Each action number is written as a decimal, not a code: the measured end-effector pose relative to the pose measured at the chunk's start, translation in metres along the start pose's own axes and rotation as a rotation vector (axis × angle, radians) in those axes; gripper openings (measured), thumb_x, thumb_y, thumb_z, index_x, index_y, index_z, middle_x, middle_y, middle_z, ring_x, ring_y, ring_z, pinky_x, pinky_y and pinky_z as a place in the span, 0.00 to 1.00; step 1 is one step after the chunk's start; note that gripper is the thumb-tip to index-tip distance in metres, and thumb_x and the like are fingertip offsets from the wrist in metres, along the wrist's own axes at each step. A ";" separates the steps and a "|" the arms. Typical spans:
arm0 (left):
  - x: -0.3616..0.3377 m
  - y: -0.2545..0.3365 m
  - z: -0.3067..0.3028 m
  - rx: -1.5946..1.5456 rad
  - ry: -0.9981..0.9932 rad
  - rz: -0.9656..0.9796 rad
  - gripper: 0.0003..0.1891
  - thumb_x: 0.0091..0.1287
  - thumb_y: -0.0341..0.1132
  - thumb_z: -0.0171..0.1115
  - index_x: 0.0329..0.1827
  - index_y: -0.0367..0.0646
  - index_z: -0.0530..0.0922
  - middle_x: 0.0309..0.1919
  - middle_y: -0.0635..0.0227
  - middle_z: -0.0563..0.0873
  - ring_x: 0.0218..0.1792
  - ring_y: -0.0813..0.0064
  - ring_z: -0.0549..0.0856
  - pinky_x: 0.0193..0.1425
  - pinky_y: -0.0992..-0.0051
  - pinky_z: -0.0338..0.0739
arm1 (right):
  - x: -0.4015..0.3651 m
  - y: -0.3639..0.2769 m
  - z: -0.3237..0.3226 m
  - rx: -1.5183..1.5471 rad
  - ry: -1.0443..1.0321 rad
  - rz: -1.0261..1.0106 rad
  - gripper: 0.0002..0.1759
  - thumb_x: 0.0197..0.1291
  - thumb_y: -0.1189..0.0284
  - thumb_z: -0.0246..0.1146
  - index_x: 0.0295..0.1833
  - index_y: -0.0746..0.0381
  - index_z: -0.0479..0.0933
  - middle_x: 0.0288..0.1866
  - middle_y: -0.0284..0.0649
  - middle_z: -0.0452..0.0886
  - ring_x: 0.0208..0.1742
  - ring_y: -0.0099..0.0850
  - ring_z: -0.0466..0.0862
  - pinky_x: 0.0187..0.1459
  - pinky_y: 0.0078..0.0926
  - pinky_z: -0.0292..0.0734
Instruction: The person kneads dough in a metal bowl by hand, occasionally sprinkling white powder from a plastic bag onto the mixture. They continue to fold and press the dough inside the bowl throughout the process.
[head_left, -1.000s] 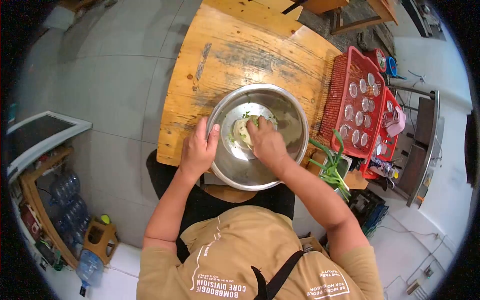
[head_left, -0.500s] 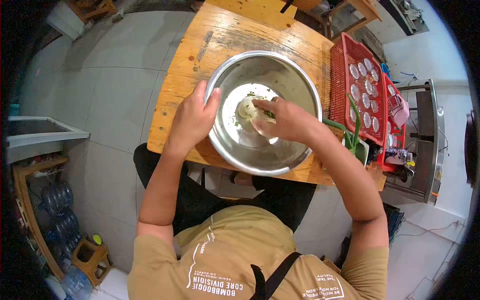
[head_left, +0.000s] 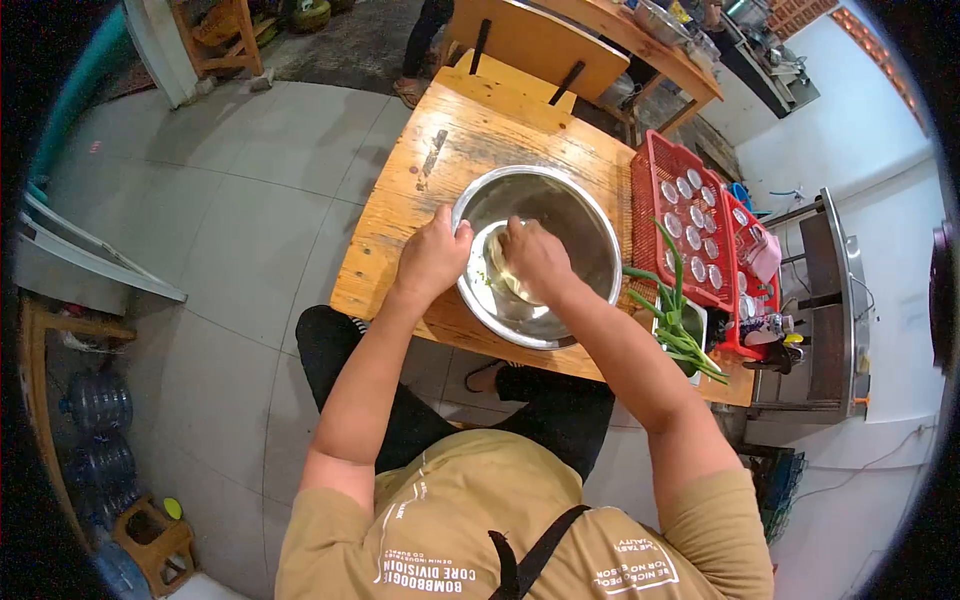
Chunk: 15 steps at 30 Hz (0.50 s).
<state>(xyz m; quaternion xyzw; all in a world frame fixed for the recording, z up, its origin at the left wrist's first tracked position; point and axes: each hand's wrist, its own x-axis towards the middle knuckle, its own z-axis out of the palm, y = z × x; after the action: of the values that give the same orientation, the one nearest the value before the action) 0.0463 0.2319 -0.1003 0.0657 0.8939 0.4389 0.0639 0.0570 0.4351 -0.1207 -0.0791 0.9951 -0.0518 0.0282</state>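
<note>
Close to the near edge of the table [head_left: 385, 262], left of its near right corner, stands a wide metal bowl [head_left: 592, 245], with a lump of pale dough [head_left: 495, 252] at its bottom. Small green bits [head_left: 484, 276] show beside the dough. The right hand [head_left: 538, 262] reaches down inside the bowl and touches the dough from above, its fingers bent; their tips are hidden, so I cannot tell whether they pinch or only press. The left hand [head_left: 433, 258] rests against the bowl's left rim, fingers close together and the thumb set apart from them at the rim; how firmly it grips cannot be told.

Toward the near right corner, spring onions [head_left: 684, 345] lie across a small metal tray [head_left: 694, 322], their green leaves slanting toward the bowl. Along the right edge stands a red basket [head_left: 648, 165] holding clear round cups [head_left: 669, 193]. Just beyond it is another red basket [head_left: 737, 232], with a pink cloth [head_left: 766, 258] at its outer side. A wooden bench [head_left: 540, 48] stands by the far edge, and near the far left corner another person's foot [head_left: 408, 93] shows on the floor.
</note>
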 end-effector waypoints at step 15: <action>-0.003 0.005 -0.008 0.030 -0.046 -0.051 0.19 0.75 0.43 0.53 0.53 0.32 0.74 0.41 0.36 0.87 0.45 0.35 0.87 0.54 0.45 0.81 | -0.053 -0.020 -0.017 -0.387 -0.232 -0.453 0.38 0.67 0.66 0.61 0.82 0.50 0.63 0.70 0.57 0.71 0.62 0.50 0.81 0.54 0.43 0.84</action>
<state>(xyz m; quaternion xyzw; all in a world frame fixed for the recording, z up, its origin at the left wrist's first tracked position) 0.0485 0.2276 -0.0911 0.0539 0.9000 0.4221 0.0948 0.1113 0.4253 -0.0986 -0.3082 0.9337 0.1426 0.1135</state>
